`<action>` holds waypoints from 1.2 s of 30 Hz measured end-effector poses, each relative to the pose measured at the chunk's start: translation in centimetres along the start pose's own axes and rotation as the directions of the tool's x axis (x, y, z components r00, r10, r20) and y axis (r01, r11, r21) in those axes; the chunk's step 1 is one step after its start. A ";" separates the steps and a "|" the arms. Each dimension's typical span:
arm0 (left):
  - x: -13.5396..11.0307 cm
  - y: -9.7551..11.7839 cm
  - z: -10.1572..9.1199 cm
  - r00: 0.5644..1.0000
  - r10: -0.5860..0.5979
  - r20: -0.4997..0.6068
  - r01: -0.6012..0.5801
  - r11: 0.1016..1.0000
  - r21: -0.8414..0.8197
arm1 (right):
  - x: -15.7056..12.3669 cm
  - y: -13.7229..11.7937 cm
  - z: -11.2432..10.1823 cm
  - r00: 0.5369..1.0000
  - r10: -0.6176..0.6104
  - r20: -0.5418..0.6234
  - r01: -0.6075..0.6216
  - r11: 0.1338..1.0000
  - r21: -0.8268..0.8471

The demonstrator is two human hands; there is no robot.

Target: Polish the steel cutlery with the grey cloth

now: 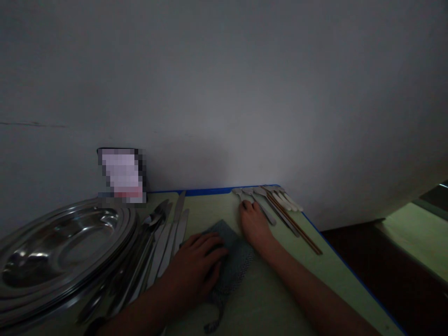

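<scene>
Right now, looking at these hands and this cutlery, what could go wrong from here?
The left hand is at the cloth, close beside the knives; a sideways slip might nudge one or graze a finger.

The chopsticks lie near the right edge of the table; a bump from the right hand or its forearm could roll them off.

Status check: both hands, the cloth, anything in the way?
Left hand on grey cloth. Right hand at a spoon, grip unclear. Cloth on table, partly under left hand. Knives close beside left hand.
</scene>
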State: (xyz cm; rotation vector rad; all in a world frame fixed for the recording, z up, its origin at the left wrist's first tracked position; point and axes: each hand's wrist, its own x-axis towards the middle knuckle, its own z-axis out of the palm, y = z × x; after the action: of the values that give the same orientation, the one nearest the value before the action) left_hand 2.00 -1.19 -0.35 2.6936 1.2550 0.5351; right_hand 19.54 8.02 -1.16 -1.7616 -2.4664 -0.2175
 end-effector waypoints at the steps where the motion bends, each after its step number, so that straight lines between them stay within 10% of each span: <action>1: 0.0 0.0 0.0 1.000 0.001 -0.004 -0.001 1.000 -0.003 | 0.0 0.0 0.1 1.000 -0.006 -0.005 0.006 1.000 -0.002; 12: -0.2 0.1 0.1 0.999 -0.013 -0.031 0.012 1.000 -0.014 | -0.4 0.3 0.6 0.979 -0.001 -0.206 0.003 1.000 0.010; 20: 0.0 0.0 -1.9 0.988 -0.083 -0.132 0.117 0.952 0.282 | -0.2 0.9 1.5 0.865 -0.080 -0.495 0.351 0.801 0.485; 24: -0.5 0.0 -2.6 0.957 -0.290 -0.021 0.265 0.840 0.474 | -0.8 0.7 0.9 0.881 -0.227 -0.416 0.458 0.633 0.625; 36: -0.7 -2.5 -1.7 0.838 -0.538 -0.091 0.482 0.650 0.588 | -1.1 0.0 0.9 0.878 -0.410 -0.248 0.476 0.690 0.545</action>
State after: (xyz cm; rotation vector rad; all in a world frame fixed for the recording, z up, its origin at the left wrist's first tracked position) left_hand -0.86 -0.19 0.44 2.5039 2.3660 -0.0905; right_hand 19.90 7.17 -2.27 -0.8584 -2.4553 0.3894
